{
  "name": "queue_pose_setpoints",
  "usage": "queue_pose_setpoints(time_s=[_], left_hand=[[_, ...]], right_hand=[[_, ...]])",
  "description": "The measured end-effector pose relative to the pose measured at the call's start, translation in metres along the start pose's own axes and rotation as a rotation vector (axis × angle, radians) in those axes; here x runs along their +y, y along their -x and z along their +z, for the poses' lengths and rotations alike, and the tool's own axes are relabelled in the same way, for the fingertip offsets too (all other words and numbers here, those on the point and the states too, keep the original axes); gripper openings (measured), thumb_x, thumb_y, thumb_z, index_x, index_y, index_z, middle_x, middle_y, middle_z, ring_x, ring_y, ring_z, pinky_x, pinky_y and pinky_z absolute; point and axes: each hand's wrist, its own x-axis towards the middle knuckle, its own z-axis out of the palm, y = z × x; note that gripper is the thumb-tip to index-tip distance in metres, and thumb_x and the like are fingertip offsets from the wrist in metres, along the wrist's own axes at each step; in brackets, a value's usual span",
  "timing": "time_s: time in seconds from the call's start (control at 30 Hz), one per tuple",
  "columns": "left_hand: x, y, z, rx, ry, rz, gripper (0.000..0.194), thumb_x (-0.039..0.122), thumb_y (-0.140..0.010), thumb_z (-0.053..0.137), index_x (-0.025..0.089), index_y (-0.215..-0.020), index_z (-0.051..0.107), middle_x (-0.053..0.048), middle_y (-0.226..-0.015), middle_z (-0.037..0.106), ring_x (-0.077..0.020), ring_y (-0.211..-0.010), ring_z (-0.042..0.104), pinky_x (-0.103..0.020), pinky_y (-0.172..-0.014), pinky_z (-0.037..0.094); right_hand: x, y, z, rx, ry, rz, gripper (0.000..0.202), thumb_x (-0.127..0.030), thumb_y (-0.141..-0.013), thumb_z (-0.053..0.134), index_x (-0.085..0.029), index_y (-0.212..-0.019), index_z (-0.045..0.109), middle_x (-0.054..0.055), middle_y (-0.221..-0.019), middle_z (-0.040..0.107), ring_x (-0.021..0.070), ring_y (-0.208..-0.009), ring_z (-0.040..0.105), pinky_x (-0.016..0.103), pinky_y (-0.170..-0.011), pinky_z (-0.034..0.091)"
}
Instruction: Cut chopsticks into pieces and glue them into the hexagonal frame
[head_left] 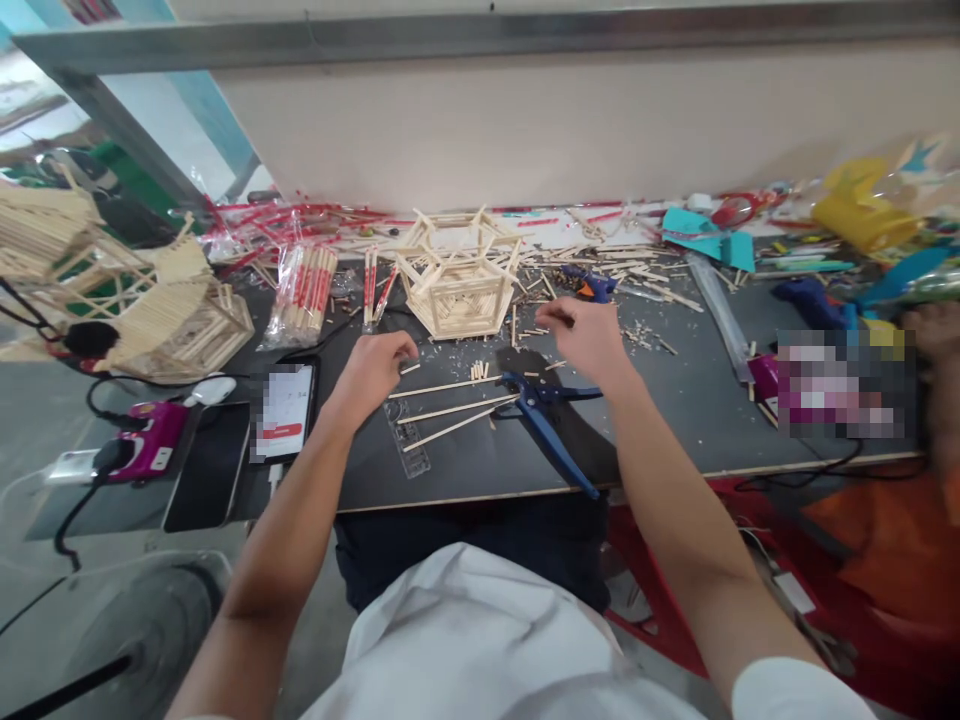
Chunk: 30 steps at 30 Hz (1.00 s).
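Note:
My left hand [376,370] is over the table left of the loose sticks, fingers curled together; a short stick end shows by its fingertips, and whether it is held is unclear. My right hand [583,335] hovers right of the stick frame, thumb and fingers pinched, with what they hold too small to make out. Between and beyond the hands stands a many-sided wooden stick frame [461,285]. Three long sticks [450,408] lie across a clear plastic strip [409,445], near several short pieces [480,371]. A blue-handled cutter [555,440] lies below my right hand.
Wrapped stick bundles [304,290], a lit phone [283,410], a dark phone [206,465] and a purple power strip [150,440] are at left, beside a larger stick model [172,310]. Scattered sticks and a glue gun [589,285] lie behind. Another person's arm [943,390] is at right.

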Motion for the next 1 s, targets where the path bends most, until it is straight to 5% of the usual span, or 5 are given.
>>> queue_pose_setpoints(time_s=[0.23, 0.57, 0.7, 0.83, 1.0], left_hand=[[0.004, 0.001, 0.019, 0.132, 0.050, 0.022, 0.018, 0.002, -0.073, 0.054, 0.017, -0.077, 0.063, -0.004, -0.084, 0.071, -0.0164, -0.074, 0.065, -0.027, -0.074, 0.048], [0.007, 0.005, 0.018, 0.126, 0.052, 0.063, 0.026, -0.005, -0.060, 0.040, 0.019, -0.063, 0.047, -0.003, -0.079, 0.072, -0.0207, -0.098, 0.072, -0.027, -0.072, 0.045], [0.009, 0.004, 0.019, 0.107, 0.089, -0.027, 0.029, -0.008, -0.061, 0.040, 0.020, -0.065, 0.046, -0.005, -0.086, 0.075, -0.0214, -0.107, 0.071, -0.026, -0.074, 0.047], [0.010, 0.004, 0.024, 0.138, 0.130, -0.136, 0.021, -0.001, -0.076, 0.051, 0.020, -0.076, 0.054, -0.002, -0.081, 0.074, -0.0189, -0.086, 0.073, -0.027, -0.075, 0.049], [0.008, 0.002, 0.027, 0.174, 0.019, -0.044, 0.014, 0.005, -0.076, 0.056, 0.019, -0.076, 0.058, -0.004, -0.084, 0.070, -0.0178, -0.079, 0.066, -0.028, -0.076, 0.048]], right_hand=[[-0.050, 0.058, 0.004, -0.240, 0.107, -0.042, 0.016, -0.025, -0.090, 0.061, -0.019, -0.102, 0.069, 0.010, -0.108, 0.070, 0.0270, -0.104, 0.063, 0.042, -0.095, 0.049], [-0.031, 0.105, -0.009, -0.419, 0.314, 0.143, 0.059, -0.041, -0.086, 0.067, -0.016, -0.137, 0.050, 0.015, -0.135, 0.060, 0.0365, -0.128, 0.051, 0.055, -0.108, 0.039], [-0.032, 0.106, -0.007, -0.354, 0.354, 0.090, 0.048, -0.032, -0.083, 0.066, -0.017, -0.127, 0.058, 0.013, -0.124, 0.066, 0.0353, -0.118, 0.058, 0.052, -0.103, 0.043], [-0.033, 0.106, -0.001, -0.238, 0.405, 0.046, 0.032, -0.026, -0.079, 0.061, -0.015, -0.110, 0.064, 0.013, -0.109, 0.069, 0.0337, -0.105, 0.062, 0.047, -0.095, 0.048], [-0.022, 0.104, -0.007, -0.124, 0.442, 0.123, 0.038, -0.032, -0.077, 0.062, -0.013, -0.110, 0.064, 0.016, -0.104, 0.069, 0.0354, -0.100, 0.062, 0.048, -0.092, 0.048]])
